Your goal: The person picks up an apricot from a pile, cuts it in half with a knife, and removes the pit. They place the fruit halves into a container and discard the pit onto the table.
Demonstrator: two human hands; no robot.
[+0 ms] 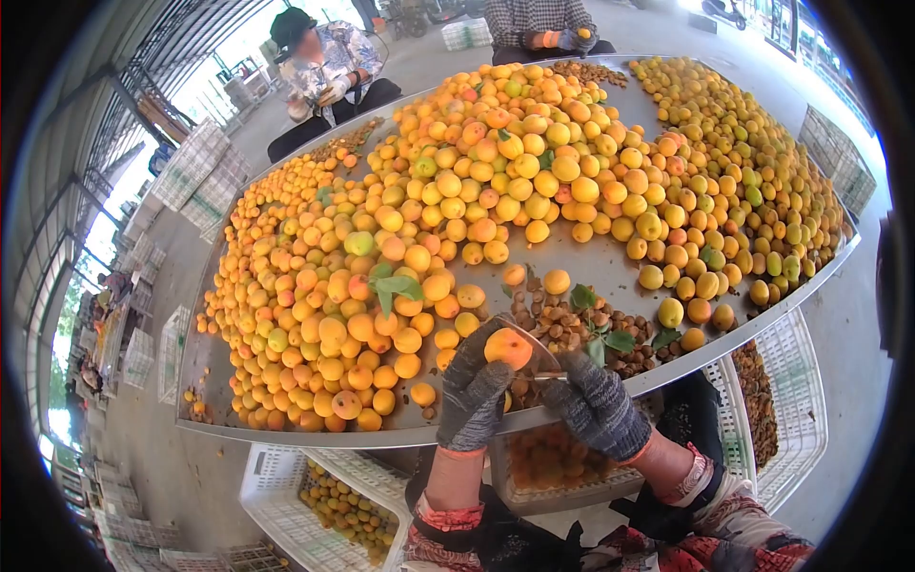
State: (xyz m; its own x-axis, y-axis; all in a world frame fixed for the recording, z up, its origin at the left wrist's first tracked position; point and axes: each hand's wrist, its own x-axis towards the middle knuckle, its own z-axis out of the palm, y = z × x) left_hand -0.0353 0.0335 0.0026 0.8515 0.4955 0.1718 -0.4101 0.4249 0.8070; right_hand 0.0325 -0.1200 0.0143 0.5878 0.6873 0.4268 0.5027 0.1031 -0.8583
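Observation:
My left hand [474, 391], in a grey knit glove, is closed around an orange apricot [508, 350] with a red blush. Close beside it, my right hand [599, 405], gloved the same way, pinches a thin metal tool [536, 345] whose narrow strip runs against the apricot's side. The tool's exact kind I cannot tell. Both hands are over the near edge of a metal table [610, 272] heaped with apricots [381, 286]. Just beyond my fingers lie brown apricot pits [548, 329] and green leaves [610, 340].
Below the table edge stand a white crate [262, 486] with apricots and another white crate [796, 381] beside brown pits [755, 400]. Across the table sit a person in a patterned shirt [348, 57] and a person in a checked shirt [538, 19]. Stacked crates [195, 172] line the left.

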